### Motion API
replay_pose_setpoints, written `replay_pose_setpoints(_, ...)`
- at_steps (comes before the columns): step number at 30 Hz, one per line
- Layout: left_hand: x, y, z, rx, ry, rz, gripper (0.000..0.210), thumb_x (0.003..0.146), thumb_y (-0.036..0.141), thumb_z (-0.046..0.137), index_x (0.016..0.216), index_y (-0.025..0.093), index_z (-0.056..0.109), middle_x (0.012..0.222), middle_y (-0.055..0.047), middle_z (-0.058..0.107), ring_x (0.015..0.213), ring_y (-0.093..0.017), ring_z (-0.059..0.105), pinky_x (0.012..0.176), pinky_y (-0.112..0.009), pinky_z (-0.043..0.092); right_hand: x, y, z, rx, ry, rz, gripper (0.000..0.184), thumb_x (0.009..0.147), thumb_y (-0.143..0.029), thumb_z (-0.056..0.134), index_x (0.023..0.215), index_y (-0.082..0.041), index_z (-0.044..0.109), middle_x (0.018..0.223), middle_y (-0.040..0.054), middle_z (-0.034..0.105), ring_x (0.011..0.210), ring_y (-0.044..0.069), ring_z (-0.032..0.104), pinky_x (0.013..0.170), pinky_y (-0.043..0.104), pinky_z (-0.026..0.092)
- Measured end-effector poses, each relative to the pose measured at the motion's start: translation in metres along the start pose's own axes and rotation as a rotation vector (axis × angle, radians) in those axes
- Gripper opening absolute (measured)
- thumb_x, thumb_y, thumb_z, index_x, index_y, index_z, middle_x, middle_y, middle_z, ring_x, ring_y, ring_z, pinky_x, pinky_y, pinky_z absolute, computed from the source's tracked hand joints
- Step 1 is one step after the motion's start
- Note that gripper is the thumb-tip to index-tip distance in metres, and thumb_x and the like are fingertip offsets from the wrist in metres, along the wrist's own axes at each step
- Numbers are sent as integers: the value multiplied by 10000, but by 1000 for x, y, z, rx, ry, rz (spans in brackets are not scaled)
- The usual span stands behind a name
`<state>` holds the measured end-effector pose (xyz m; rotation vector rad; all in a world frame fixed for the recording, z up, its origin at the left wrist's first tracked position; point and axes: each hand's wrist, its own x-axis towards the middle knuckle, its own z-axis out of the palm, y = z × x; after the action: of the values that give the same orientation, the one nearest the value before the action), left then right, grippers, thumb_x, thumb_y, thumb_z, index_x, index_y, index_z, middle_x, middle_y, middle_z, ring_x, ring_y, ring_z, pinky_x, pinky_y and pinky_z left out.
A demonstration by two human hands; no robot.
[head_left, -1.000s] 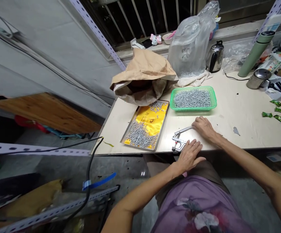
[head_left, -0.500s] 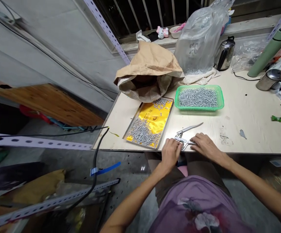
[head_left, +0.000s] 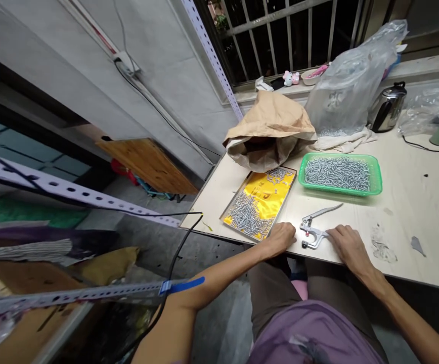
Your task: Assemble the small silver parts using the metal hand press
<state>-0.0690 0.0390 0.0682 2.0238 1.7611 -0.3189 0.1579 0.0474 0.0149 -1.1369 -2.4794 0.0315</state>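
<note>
Green basket (head_left: 340,191) filled with metal pins (head_left: 337,173). Left of basket: shallow tray (head_left: 282,202), yellow sheet (head_left: 275,206) partly covered by pins. In front of basket: hand pliers (head_left: 319,235), handle touched by right hand (head_left: 350,248); left hand (head_left: 282,237) curled; both grips cannot be told.

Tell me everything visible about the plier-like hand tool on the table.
The plier-like hand tool looks like silver-grey metal. It lies near the front edge of the table, with the green basket beyond it. Its long upper handle slants away from the lower one, so the handles stand apart. A dark coil spring, a small red part and a black knob show at the working end. The right hand has fingertips at the lower handle's end.
</note>
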Motion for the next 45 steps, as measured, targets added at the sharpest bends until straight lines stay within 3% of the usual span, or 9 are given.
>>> replay_pose_setpoints(3,2,-7,-25,-52,153,40,179,835,251,597,795,128,720,849,-115,698,806,-216,663,689,-282,475,-8,2,0,13,36,38,344,1006,-312,313,959,-187,630,779,68,557,729,206,480,637,312,322)
replay_pose_setpoints(8,18,-20,-99,-235,665,172,234,869,311,597,1043,180,683,906,-52,682,780,-146,626,729,-254,477,-13,-1,2,21,83,75,371,1007,-333,290,974,-181,628,773,72,555,732,211,483,642,316,340)
replay_pose_setpoints(11,25,-42,-114,-168,666,46,179,874,294,584,952,182,700,928,-55,683,834,-155,621,735,-237,457,-13,-2,3,39,94,87,355,1003,-324,308,970,-179,631,780,73,564,732,209,482,658,319,356)
replay_pose_setpoints(15,30,-82,-84,-31,387,-308,195,858,253,567,834,124,711,879,-106,697,861,-196,626,705,-243,428,-13,-4,3,35,95,96,338,996,-305,328,939,-186,639,786,75,569,727,206,479,666,326,356)
replay_pose_setpoints(17,31,-98,-65,-6,309,-388,202,850,248,563,870,109,708,925,-124,699,881,-206,628,704,-249,423,-13,-4,3,25,96,99,331,993,-300,334,932,-193,642,780,74,566,722,207,476,660,328,348)
replay_pose_setpoints(21,33,-111,-45,31,256,-397,213,844,216,545,962,111,688,1027,-141,687,945,-224,626,734,-268,430,-13,-5,3,20,95,104,307,987,-285,349,951,-198,640,784,75,561,731,213,476,661,330,342)
replay_pose_setpoints(34,30,-117,-39,52,263,-344,227,830,105,486,923,104,693,1001,-136,663,939,-206,614,781,-262,446,-12,-7,0,19,61,129,318,983,-266,336,986,-183,643,802,89,571,757,222,480,667,342,342)
replay_pose_setpoints(40,13,-95,-35,-194,466,-240,193,834,182,517,884,146,700,943,-89,696,872,-195,626,819,-282,472,-13,-10,3,-12,8,172,249,972,-232,400,975,-177,642,830,82,578,786,223,469,708,328,335)
replay_pose_setpoints(45,6,-35,-1,-724,272,-149,146,774,255,602,826,155,693,743,-26,695,634,-129,603,606,-214,484,-13,-12,3,-4,-28,215,216,960,-207,433,1011,-184,642,862,80,582,824,225,464,740,327,328)
